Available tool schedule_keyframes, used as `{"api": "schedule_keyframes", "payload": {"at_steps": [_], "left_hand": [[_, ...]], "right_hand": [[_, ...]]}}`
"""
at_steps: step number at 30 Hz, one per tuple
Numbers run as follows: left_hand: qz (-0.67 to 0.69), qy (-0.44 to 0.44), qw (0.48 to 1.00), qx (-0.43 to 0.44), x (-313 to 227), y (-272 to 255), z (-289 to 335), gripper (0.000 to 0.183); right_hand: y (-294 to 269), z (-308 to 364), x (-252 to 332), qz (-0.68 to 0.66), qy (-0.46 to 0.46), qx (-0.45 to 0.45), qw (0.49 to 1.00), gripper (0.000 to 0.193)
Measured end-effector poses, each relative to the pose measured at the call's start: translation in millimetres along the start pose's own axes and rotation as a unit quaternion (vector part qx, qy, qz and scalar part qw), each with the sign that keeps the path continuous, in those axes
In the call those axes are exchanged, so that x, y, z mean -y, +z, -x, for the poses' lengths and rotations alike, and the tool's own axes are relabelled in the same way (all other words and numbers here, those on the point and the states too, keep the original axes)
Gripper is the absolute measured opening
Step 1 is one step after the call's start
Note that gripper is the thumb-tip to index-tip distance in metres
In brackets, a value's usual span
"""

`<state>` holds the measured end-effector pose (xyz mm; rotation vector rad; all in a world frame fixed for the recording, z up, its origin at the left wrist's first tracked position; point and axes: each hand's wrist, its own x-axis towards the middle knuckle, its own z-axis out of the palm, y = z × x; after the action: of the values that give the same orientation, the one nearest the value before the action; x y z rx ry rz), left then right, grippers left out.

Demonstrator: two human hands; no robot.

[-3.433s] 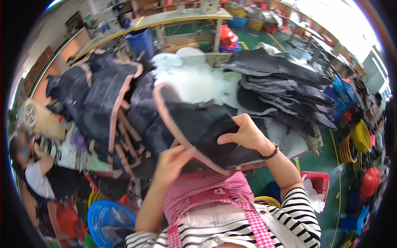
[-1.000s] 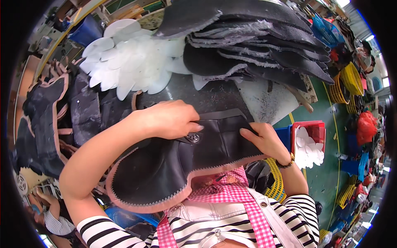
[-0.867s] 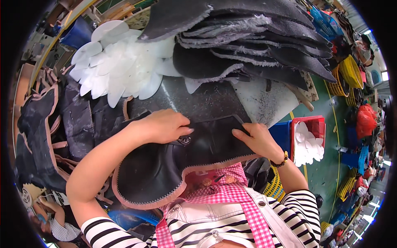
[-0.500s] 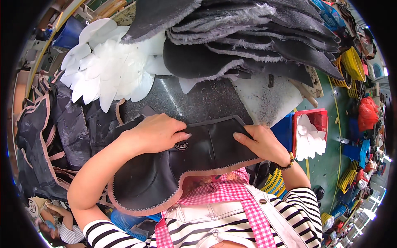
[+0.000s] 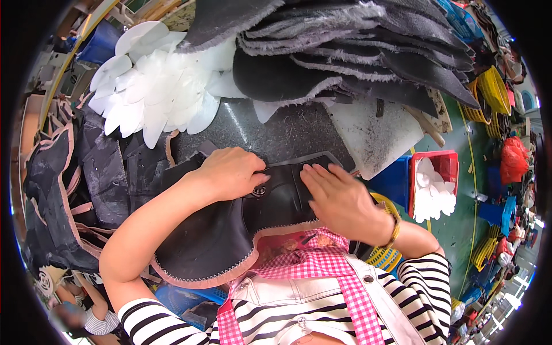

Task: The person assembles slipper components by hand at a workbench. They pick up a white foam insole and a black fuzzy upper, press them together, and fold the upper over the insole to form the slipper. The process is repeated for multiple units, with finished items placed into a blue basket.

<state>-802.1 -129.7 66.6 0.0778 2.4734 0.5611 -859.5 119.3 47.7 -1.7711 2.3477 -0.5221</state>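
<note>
A black leather-like cut piece [image 5: 201, 247], edged with a pinkish-brown zigzag-stitched border, lies across the near side of the dark worktable [image 5: 282, 129]. My left hand [image 5: 233, 171] is closed on its upper edge, thumb beside a small dark round emblem [image 5: 259, 190]. To the right of that, my right hand [image 5: 348, 204] rests on the piece with its fingers stretched out near the top edge. Part of the piece's right end is hidden beneath this hand.
White petal-shaped sheets [image 5: 155, 86] are heaped at the far left, beside fleece-edged black pieces [image 5: 345, 57] stacked at the back. Finished-looking edged pieces [image 5: 46, 201] pile up on the left. A red bin [image 5: 451, 167] with white sheets stands on the right.
My right hand has let go of the piece's right top corner, moved left and now lies flat on it. My left hand still grips the upper edge.
</note>
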Motion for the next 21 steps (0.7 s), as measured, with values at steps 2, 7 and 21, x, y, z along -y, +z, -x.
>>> {"api": "schedule_keyframes", "payload": {"at_steps": [2,7,21], "left_hand": [[-0.002,0.019,0.999,-0.036,4.8,6.6,8.7,0.030],[0.035,0.036,0.991,-0.127,-13.6,1.7,52.9,0.030],[0.123,-0.010,0.974,-0.190,-55.7,13.4,160.4,0.042]], "right_hand": [[-17.6,-14.8,-18.8,-0.046,0.022,0.002,0.999,0.053],[-26.2,-57.7,-46.8,-0.273,0.009,0.085,0.958,0.044],[-114.3,-79.6,25.2,-0.181,-0.317,0.225,0.903,0.025]]}}
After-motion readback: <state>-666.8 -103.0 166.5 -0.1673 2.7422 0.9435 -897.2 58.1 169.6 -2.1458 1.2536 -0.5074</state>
